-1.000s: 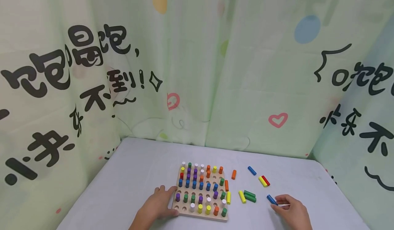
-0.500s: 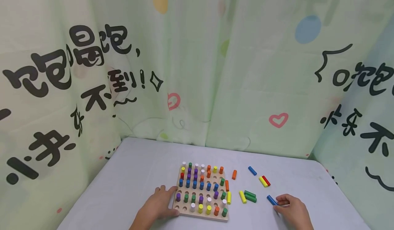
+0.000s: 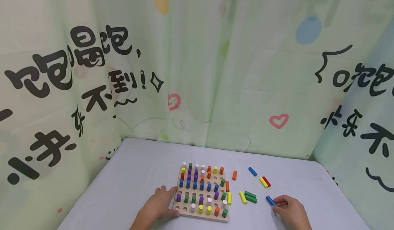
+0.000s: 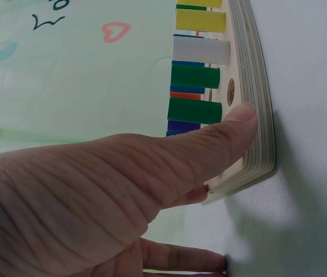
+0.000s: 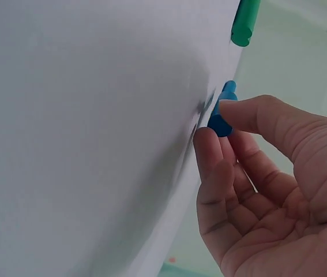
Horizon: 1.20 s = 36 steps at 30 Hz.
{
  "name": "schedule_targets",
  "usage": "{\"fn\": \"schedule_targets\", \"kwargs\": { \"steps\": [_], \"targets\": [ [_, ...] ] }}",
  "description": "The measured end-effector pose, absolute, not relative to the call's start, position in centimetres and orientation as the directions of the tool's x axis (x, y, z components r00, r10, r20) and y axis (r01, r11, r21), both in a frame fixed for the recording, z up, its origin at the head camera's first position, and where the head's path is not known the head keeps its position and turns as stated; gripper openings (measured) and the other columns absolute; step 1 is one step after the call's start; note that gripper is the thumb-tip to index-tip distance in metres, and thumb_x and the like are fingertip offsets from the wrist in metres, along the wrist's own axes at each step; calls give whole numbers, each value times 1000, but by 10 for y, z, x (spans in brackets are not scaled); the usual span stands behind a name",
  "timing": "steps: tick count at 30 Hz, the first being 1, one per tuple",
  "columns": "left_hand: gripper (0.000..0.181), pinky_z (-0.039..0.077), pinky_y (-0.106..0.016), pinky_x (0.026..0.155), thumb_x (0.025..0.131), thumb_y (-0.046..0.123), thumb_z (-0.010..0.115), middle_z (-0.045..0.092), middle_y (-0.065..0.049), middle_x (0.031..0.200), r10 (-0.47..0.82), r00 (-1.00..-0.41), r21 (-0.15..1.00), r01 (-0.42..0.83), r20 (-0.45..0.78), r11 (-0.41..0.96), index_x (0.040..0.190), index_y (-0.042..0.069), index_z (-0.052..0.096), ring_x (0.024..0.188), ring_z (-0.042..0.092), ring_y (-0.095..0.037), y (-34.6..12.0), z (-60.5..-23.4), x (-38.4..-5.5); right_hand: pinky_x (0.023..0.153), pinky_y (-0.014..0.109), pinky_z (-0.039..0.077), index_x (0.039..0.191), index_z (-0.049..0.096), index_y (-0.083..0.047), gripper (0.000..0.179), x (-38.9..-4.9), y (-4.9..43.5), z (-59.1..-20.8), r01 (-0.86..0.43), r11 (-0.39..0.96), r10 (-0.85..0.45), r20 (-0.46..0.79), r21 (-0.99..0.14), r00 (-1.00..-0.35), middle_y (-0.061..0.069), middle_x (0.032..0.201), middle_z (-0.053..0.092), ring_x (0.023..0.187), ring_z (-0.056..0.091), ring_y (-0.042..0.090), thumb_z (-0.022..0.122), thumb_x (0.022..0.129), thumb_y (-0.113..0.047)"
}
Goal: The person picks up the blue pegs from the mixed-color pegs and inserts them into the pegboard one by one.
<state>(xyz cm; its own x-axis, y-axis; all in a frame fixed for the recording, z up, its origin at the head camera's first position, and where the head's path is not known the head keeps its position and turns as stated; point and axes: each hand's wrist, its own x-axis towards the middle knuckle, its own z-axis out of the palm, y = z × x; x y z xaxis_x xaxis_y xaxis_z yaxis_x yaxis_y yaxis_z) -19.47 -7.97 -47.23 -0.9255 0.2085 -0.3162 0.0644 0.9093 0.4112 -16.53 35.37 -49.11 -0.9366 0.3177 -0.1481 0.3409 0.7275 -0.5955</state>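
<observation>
A wooden pegboard (image 3: 200, 217) stands on the table with coloured pegs upright in many of its holes. My left hand (image 3: 157, 202) rests against its left side, fingers and thumb spread along the edge. In the left wrist view the thumb (image 4: 209, 144) lies straight on the board's corner, beside a green peg (image 4: 195, 109). To the right of the board, my right hand (image 3: 290, 209) pinches a blue peg (image 3: 271, 200) near its end, close over the table. The right wrist view has the thumb on this blue peg (image 5: 221, 122); the other fingers curl below it.
Loose pegs lie between board and right hand: two green pegs (image 3: 250, 197), a yellow peg (image 3: 243, 197), and another yellow one beside the board. Farther back are a blue peg (image 3: 252, 171), a red peg (image 3: 266, 181) touching a yellow one, and orange pegs. A printed curtain (image 3: 240, 120) encloses the table.
My right hand has shifted very slightly, and the blue peg with it, a little left of where it was half a second ago. The left hand and board stay in place.
</observation>
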Motion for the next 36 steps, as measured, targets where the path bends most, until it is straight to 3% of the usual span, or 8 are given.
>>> {"fn": "schedule_targets", "kwargs": {
  "steps": [8, 14, 36],
  "targets": [
    [75, 46, -70, 99, 77, 37, 90, 54, -30, 139, 198, -927, 416, 51, -317, 908, 140, 11, 59, 130, 49, -51, -80, -473, -195, 70, 34, 57, 104, 68, 7, 22, -161, 340, -489, 306, 694, 298, -126, -652, -946, 8, 88, 69, 78, 63, 19, 77, 86, -2],
    [75, 47, -69, 98, 77, 37, 90, 56, -29, 135, 210, -927, 416, 66, -312, 907, 140, 11, 60, 127, 51, -49, -81, -473, -194, 72, 37, 59, 104, 69, 6, 21, -160, 328, -488, 284, 691, 278, -119, -665, -953, 8, 91, 69, 82, 63, 22, 76, 87, -2],
    [74, 49, -67, 98, 76, 37, 90, 57, -26, 131, 202, -930, 411, 63, -306, 910, 139, 11, 60, 121, 53, -45, -79, -472, -194, 68, 28, 59, 96, 72, -2, 11, -172, 283, -481, 161, 676, 236, 4, -719, -972, 2, 87, 71, 77, 66, 15, 76, 86, 1]
  ]
}}
